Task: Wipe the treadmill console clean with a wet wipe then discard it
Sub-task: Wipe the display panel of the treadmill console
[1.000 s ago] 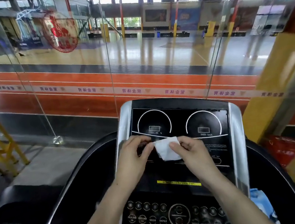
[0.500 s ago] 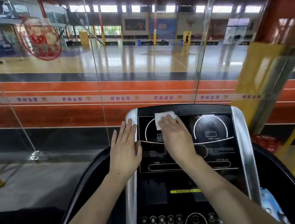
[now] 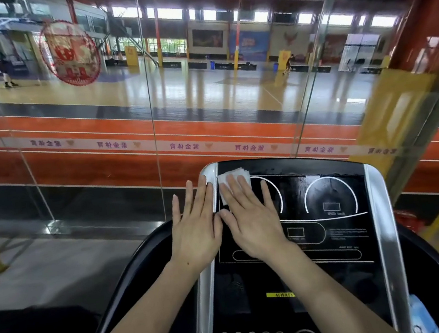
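Now | wet wipe (image 3: 232, 179) under flat right hand (image 3: 249, 217) fingers, console (image 3: 330, 236) top-left | left hand (image 3: 195, 224) flat, spread

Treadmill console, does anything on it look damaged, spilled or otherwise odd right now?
Nothing looks damaged or spilled. The right hand presses the white wet wipe flat on the console at its upper left corner. The left hand rests flat on the silver side rail.

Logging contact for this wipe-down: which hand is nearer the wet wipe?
Right. The right hand presses flat on the wet wipe; the left hand rests beside it on the console's silver edge.
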